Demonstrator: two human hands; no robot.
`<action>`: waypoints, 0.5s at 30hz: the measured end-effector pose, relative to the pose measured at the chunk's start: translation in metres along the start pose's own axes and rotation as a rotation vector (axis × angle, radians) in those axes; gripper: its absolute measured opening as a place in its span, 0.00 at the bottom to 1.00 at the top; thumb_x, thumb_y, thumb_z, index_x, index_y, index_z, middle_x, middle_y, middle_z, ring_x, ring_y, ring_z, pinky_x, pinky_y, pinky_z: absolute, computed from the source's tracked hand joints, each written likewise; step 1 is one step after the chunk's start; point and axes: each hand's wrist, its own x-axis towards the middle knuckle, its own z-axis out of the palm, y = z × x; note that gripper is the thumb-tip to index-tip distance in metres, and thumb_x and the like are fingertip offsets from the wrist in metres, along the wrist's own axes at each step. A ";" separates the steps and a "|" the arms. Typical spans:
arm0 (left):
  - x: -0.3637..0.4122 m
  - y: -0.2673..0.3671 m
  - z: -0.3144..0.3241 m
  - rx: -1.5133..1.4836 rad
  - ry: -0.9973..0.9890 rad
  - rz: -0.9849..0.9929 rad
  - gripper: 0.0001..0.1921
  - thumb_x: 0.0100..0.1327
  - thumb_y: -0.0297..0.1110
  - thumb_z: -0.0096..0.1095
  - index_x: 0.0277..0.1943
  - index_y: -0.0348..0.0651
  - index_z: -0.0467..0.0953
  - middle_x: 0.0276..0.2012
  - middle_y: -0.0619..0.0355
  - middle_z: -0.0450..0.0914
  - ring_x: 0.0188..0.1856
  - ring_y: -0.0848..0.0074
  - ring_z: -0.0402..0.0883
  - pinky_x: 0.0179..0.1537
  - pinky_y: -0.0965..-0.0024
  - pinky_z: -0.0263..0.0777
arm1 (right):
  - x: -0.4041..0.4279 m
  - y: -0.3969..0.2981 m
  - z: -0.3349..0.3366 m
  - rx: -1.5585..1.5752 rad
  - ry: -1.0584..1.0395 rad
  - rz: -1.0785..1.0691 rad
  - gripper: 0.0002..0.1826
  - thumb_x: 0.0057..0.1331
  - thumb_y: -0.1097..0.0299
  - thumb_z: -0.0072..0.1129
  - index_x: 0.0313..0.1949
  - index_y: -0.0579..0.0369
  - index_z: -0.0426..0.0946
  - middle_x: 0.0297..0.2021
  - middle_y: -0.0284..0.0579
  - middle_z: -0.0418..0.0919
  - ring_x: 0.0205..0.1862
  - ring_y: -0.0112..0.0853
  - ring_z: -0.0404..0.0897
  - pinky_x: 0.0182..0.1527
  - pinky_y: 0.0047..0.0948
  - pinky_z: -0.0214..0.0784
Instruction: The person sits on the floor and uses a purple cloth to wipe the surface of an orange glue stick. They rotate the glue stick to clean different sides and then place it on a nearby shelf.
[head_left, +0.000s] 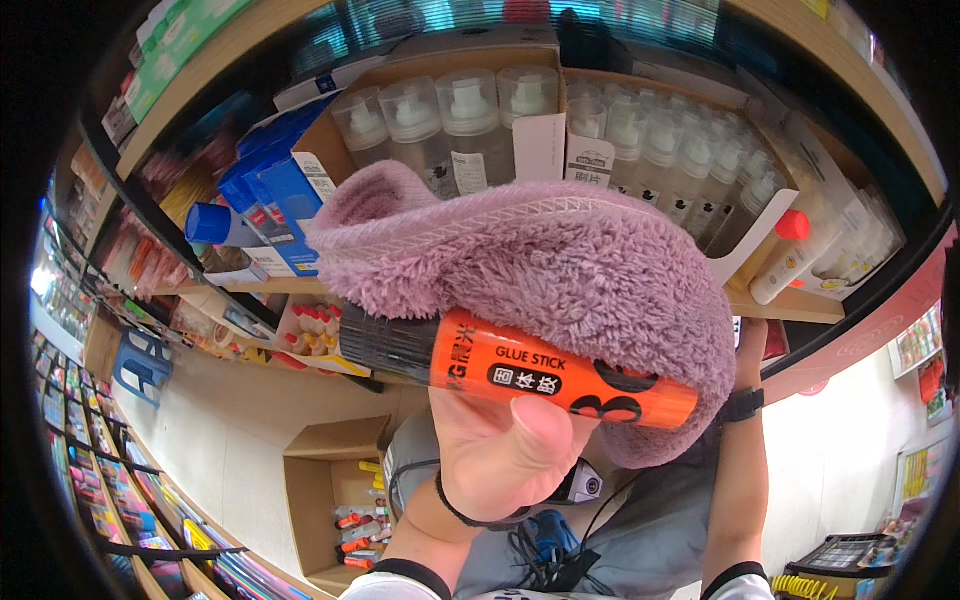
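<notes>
My left hand (517, 450) is closed around an orange glue stick (495, 367) with a black cap, held sideways close to the camera. A fluffy purple cloth (570, 262) with a stitched edge lies along the top of the glue stick and hangs down past its orange end. Behind the cloth, my right hand (752, 349) is mostly hidden near the shelf edge, with a dark band on its wrist; its fingers cannot be made out.
Cartons of clear pump bottles (469, 112) stand on the shelf ahead, beside blue boxes (281, 184) and a red-capped bottle (791, 225). An open cardboard box (307, 487) with glue sticks sits on the floor, lower left. A blue stool (142, 364) stands farther left.
</notes>
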 end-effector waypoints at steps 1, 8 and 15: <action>0.000 0.000 0.000 -0.015 -0.006 -0.004 0.37 0.61 0.45 0.57 0.69 0.50 0.47 0.67 0.53 0.54 0.67 0.56 0.55 0.65 0.40 0.50 | -0.002 -0.001 0.001 0.015 0.000 0.012 0.36 0.41 0.74 0.70 0.51 0.64 0.64 0.47 0.45 0.74 0.50 0.32 0.74 0.53 0.30 0.66; 0.000 -0.001 -0.003 -0.021 -0.047 0.015 0.36 0.62 0.44 0.56 0.69 0.50 0.47 0.67 0.52 0.54 0.67 0.56 0.56 0.65 0.40 0.50 | 0.000 -0.004 0.006 0.222 0.021 0.134 0.42 0.40 0.74 0.71 0.54 0.63 0.59 0.49 0.45 0.72 0.52 0.33 0.73 0.55 0.32 0.65; -0.001 -0.001 -0.005 -0.014 -0.073 0.009 0.36 0.63 0.44 0.54 0.69 0.48 0.46 0.67 0.51 0.53 0.67 0.55 0.55 0.65 0.39 0.49 | 0.001 -0.005 0.004 0.172 -0.009 0.109 0.50 0.37 0.70 0.75 0.59 0.62 0.54 0.55 0.46 0.66 0.57 0.35 0.66 0.62 0.34 0.56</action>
